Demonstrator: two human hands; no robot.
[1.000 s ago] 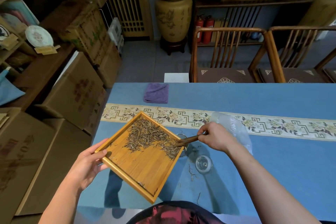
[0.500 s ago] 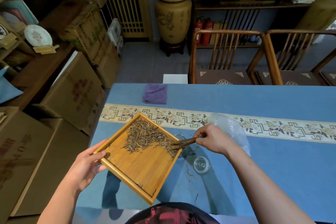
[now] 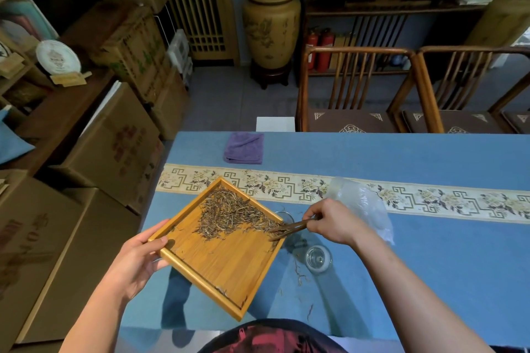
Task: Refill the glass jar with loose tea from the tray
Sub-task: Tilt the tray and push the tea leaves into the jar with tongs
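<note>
jar (image 3: 284, 216): we see only a bit of glass rim, on the worktop (image 3: 430, 266), behind the tray's right corner; most of it hidden.
tray (image 3: 226, 264): square bamboo, held off the worktop, tilted, right corner over the jar rim.
tea (image 3: 229, 213): loose dry leaves piled in the tray's far half, spreading toward the right corner; a few strands spilled on the worktop near the lid.
left hand (image 3: 134, 261): we grip the tray's left corner, thumb on the rim, fingers underneath.
right hand (image 3: 334, 222): fingers pinch a wooden scoop (image 3: 286, 229); its tip lies in the tea at the tray's right corner.
lid (image 3: 317, 258): clear glass, on the worktop just below the right hand, apart from the tray.
bag (image 3: 361, 206): clear plastic, crumpled, behind the right hand, partly over the patterned runner (image 3: 444, 199).
cloth (image 3: 243, 147): purple, folded, at the worktop's far edge, well apart from the tray.
chairs (image 3: 355, 86): wooden, beyond the worktop.
</note>
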